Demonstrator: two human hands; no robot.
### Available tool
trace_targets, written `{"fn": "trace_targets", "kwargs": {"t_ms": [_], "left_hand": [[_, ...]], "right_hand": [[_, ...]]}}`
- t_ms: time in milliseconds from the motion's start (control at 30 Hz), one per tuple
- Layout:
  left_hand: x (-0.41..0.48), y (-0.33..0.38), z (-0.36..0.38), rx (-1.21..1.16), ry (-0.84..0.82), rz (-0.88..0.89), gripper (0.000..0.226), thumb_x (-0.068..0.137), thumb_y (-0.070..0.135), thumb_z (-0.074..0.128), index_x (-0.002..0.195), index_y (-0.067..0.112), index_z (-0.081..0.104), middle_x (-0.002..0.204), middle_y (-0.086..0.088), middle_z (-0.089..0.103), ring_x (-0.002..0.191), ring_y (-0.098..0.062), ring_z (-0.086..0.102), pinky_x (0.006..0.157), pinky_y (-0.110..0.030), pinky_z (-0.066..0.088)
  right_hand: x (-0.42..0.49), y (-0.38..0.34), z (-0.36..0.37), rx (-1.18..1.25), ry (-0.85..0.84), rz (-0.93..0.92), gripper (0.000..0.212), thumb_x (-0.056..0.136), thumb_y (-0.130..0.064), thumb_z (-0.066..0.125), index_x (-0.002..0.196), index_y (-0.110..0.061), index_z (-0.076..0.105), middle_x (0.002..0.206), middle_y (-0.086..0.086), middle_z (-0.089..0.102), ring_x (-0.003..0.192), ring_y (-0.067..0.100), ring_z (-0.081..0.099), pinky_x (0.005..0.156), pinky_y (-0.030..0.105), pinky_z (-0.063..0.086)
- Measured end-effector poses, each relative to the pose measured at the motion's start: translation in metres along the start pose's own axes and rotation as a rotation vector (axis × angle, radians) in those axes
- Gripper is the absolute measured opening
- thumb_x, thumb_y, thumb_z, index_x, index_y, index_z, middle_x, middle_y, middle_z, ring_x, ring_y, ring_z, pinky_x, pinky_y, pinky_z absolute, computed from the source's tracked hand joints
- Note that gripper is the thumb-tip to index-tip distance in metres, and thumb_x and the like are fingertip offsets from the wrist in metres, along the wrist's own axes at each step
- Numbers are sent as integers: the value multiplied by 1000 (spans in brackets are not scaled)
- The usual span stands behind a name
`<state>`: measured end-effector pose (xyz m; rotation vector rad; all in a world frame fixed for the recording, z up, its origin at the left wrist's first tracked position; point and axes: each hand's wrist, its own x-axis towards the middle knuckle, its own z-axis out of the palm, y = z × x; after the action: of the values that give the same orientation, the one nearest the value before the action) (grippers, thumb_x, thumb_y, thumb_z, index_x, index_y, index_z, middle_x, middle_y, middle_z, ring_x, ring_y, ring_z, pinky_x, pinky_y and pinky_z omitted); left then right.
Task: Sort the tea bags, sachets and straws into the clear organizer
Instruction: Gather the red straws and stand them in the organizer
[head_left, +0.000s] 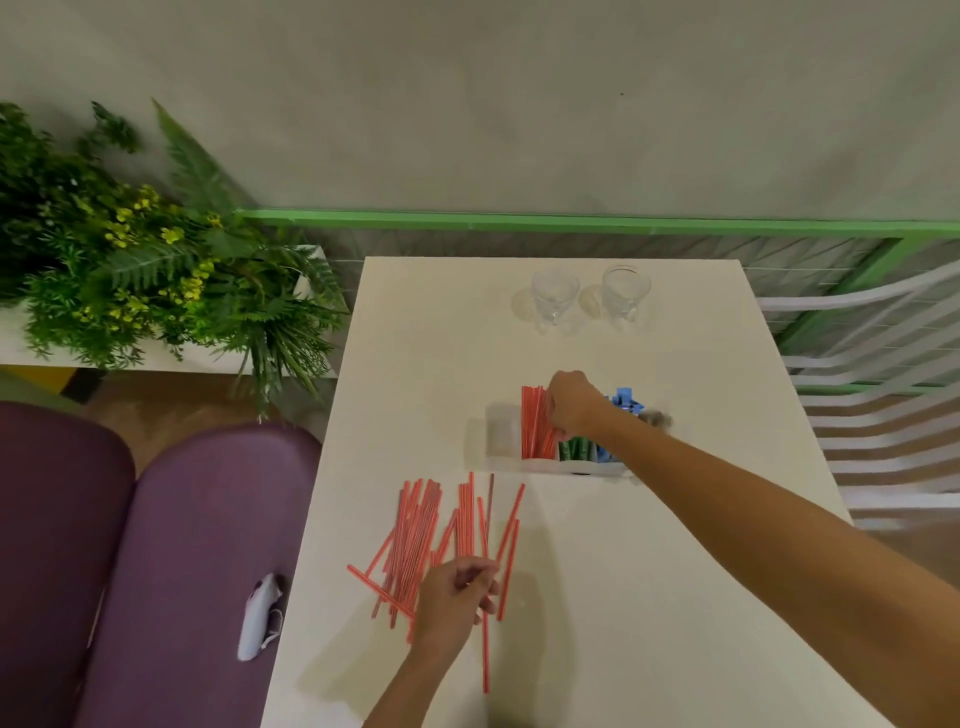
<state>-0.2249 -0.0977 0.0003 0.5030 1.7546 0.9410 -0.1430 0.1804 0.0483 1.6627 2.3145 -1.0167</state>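
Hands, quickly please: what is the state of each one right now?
Left hand: closed on loose red straws on the table.
Right hand: closed at the red straws in the organizer; whether it grips them cannot be told.

A: The table (597, 597) is looking smooth and matt, and the organizer (501, 434) is showing as clear plastic.

B: The 2 glasses (555, 296) are looking like transparent glass. The purple seats (197, 545) are showing a smooth, faintly sheeny covering.

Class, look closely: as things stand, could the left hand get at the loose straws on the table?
Probably yes: the left hand already rests on the near end of the loose straws, with nothing lying between them.
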Motion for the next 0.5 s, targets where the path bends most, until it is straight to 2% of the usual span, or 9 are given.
{"fn": "trace_targets", "kwargs": {"t_ms": [67, 133, 200, 233, 300, 333, 400, 433, 500], "left_hand": [[1, 0, -1, 7, 5, -5, 15, 89, 1, 63, 89, 11, 74, 70, -7, 73, 53, -16, 64, 48, -23, 45], [1, -3, -1, 5, 7, -16, 15, 90, 1, 62, 90, 11, 74, 70, -6, 73, 54, -17, 64, 48, -22, 45], [2, -4, -4, 16, 8, -7, 15, 90, 0, 62, 92, 10, 74, 71, -6, 73, 55, -17, 65, 49, -23, 46], [5, -4, -6, 22, 10, -1, 16, 91, 0, 61, 93, 10, 74, 72, -6, 73, 55, -18, 65, 50, -24, 47], [11, -2, -10, 46, 11, 7, 17, 91, 1, 60, 93, 11, 74, 73, -5, 73, 58, -19, 66, 52, -26, 49], [14, 1, -11, 67, 17, 8, 16, 91, 3, 61, 93, 12, 74, 73, -4, 73, 59, -19, 66, 53, -26, 50], [18, 5, -15, 103, 40, 25, 15, 92, 5, 61, 93, 14, 73, 73, -1, 73, 60, -18, 68, 54, -26, 54], [19, 4, -19, 120, 52, 30, 15, 92, 6, 61, 92, 15, 73, 74, -1, 73, 59, -15, 68, 54, -24, 54], [20, 3, -30, 157, 86, 35, 14, 92, 8, 61, 92, 17, 72, 77, 0, 73, 59, -12, 68, 55, -18, 54]], "right_hand": [[1, -3, 5, -61, -33, -22, 17, 89, -7, 56, 101, 4, 64, 98, 23, 66, 92, 39, 65, 73, 37, 53], [1, -7, 1, -113, -85, -36, 8, 87, -7, 59, 89, -1, 64, 89, 20, 65, 90, 38, 67, 71, 37, 53], [6, -9, -7, -154, -131, -50, 21, 86, -6, 60, 66, -8, 55, 72, 17, 61, 84, 40, 70, 67, 39, 55], [8, -9, -11, -160, -133, -58, 26, 86, -8, 60, 61, -8, 51, 67, 15, 59, 80, 40, 71, 64, 38, 55], [7, -9, -23, -187, -100, -75, 26, 89, -17, 59, 71, 2, 56, 75, 16, 61, 81, 36, 68, 67, 36, 53], [6, -9, -30, -214, -73, -91, 28, 91, -21, 58, 86, 6, 61, 88, 18, 64, 88, 33, 65, 74, 37, 54], [0, -7, -43, -226, -6, -118, 33, 94, -25, 57, 113, 2, 61, 108, 16, 63, 101, 31, 60, 87, 39, 52], [-7, -7, -45, -180, 45, -133, 33, 94, -24, 57, 117, -1, 61, 108, 14, 64, 101, 30, 61, 89, 39, 51], [-28, -5, -37, 0, 129, -147, 22, 93, -18, 57, 109, -5, 65, 95, 13, 68, 86, 28, 66, 80, 39, 55]]}}
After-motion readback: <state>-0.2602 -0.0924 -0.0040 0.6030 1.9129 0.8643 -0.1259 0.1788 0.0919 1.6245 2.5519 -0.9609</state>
